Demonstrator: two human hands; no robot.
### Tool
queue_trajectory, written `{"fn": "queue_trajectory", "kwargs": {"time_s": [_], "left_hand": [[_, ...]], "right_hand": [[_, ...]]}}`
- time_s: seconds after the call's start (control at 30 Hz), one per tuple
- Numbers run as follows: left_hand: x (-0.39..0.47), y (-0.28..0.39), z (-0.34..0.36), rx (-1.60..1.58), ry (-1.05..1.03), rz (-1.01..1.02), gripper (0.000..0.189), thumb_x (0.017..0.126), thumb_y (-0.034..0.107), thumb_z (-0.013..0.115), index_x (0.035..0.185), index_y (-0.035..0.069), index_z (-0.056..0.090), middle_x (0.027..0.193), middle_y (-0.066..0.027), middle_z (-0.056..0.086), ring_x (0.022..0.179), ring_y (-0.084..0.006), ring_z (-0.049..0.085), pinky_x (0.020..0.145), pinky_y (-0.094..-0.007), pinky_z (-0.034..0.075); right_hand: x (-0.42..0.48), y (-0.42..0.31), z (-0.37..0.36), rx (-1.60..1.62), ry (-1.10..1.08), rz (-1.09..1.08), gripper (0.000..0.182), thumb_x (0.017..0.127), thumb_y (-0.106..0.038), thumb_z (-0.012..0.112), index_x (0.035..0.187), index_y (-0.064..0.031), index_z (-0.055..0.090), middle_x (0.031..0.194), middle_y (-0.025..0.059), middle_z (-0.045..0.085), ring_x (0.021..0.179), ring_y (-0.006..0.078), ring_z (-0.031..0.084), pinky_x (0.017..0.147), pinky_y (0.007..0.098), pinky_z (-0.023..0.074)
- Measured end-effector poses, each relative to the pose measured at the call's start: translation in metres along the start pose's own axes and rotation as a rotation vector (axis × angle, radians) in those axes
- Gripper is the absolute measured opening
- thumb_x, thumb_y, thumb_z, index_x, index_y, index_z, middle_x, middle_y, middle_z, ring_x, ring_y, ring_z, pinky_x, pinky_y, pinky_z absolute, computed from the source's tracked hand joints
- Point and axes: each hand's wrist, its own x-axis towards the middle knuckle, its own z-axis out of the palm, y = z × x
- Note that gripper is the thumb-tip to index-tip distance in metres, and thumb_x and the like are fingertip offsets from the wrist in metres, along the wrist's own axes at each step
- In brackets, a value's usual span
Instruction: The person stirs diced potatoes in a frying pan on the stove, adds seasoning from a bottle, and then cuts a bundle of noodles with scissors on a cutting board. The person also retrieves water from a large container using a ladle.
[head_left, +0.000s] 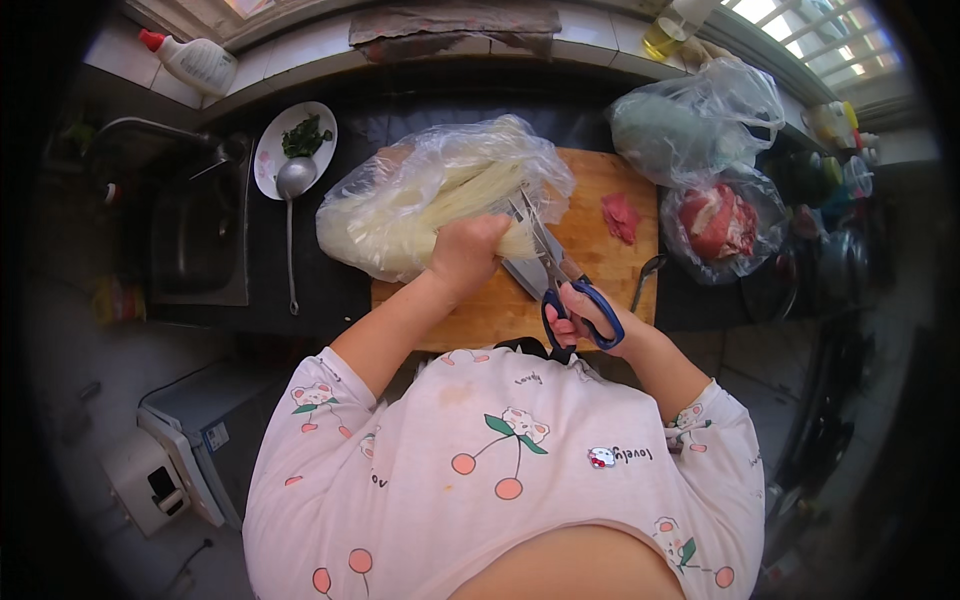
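Note:
My left hand grips a bundle of dried rice noodles, its cut-looking ends sticking out to the right. More noodles lie in a clear plastic bag that rests over the wooden cutting board. My right hand holds blue-handled scissors by the loops, with the blades parted at the noodle bundle. Beneath them a broad metal blade lies on the board, partly hidden. A piece of red meat sits on the board's right part, and a small spoon lies by its right edge.
Left of the bag stand a white oval plate with dark leafy greens, a metal ladle and a sink. At right are bagged raw meat, another plastic bag and several jars. A spray bottle is on the ledge.

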Motion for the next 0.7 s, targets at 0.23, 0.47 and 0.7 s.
{"fn": "queue_trajectory", "kwargs": {"time_s": [0.23, 0.47, 0.7], "left_hand": [[-0.006, -0.002, 0.005, 0.065, -0.053, 0.044, 0.023, 0.066, 0.001, 0.058, 0.087, 0.007, 0.053, 0.072, -0.0104, 0.058, 0.067, -0.0316, 0.059, 0.057, -0.041, 0.047], [-0.004, -0.004, 0.008, 0.074, 0.01, 0.033, 0.016, 0.068, 0.003, 0.057, 0.081, 0.008, 0.05, 0.07, -0.0103, 0.058, 0.066, -0.0311, 0.059, 0.056, -0.0405, 0.047], [0.0, -0.003, 0.005, 0.062, -0.01, 0.024, 0.017, 0.068, 0.003, 0.058, 0.081, 0.008, 0.048, 0.072, -0.0106, 0.058, 0.068, -0.0321, 0.059, 0.057, -0.0418, 0.047]], "right_hand": [[0.018, -0.003, -0.009, 0.045, -0.03, 0.047, 0.044, 0.09, -0.05, 0.046, 0.078, -0.0072, 0.047, 0.063, -0.0005, 0.04, 0.057, 0.0115, 0.04, 0.055, 0.0235, 0.0346], [0.003, 0.002, -0.009, -0.056, 0.149, 0.064, 0.042, 0.087, -0.041, 0.057, 0.07, -0.0053, 0.045, 0.054, -0.0024, 0.035, 0.045, 0.0081, 0.032, 0.041, 0.0218, 0.0266], [-0.009, 0.011, -0.017, -0.174, 0.188, -0.03, 0.036, 0.084, -0.035, 0.063, 0.07, -0.0052, 0.049, 0.054, -0.0009, 0.042, 0.044, 0.0091, 0.04, 0.041, 0.0221, 0.0323]]}}
